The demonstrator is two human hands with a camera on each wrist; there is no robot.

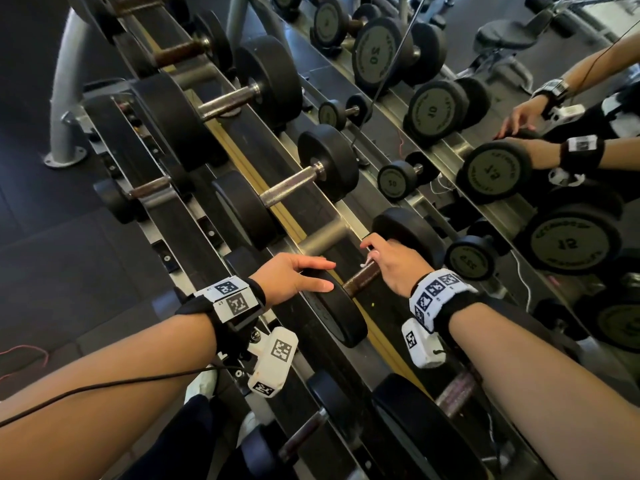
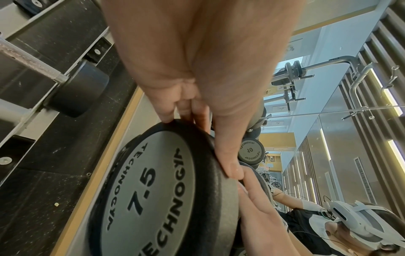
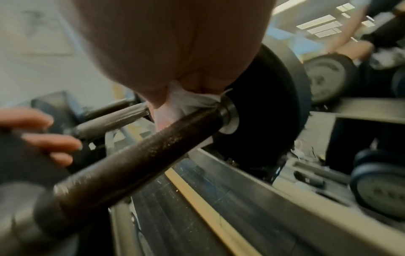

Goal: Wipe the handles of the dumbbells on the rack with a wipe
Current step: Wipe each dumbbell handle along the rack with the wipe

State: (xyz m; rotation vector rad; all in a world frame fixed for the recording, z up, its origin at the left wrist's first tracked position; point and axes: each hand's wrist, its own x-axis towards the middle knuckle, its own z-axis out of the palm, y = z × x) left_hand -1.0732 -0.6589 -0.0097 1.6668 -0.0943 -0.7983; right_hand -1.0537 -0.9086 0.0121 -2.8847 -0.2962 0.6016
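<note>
A black dumbbell lies on the rack's upper tier, its dark knurled handle point(image 1: 360, 281) between a near head point(image 1: 341, 317) and a far head point(image 1: 410, 233). My right hand point(image 1: 393, 261) curls round the handle close to the far head, holding a white wipe point(image 1: 369, 262) against the bar. In the right wrist view the wipe point(image 3: 192, 101) bunches under the palm at the handle point(image 3: 142, 155) beside the steel collar. My left hand point(image 1: 301, 275) rests with straight fingers on the near head's rim. The left wrist view shows that head's face, marked 7.5 point(image 2: 153, 190), with the fingertips point(image 2: 166, 116) on its edge.
Further dumbbells point(image 1: 298, 183) sit in a row up the same tier, and more lie on the lower tier point(image 1: 145, 192) at left. A mirror behind the rack reflects the weights and my arms point(image 1: 519, 126). A black cable point(image 1: 104, 386) trails from my left wrist.
</note>
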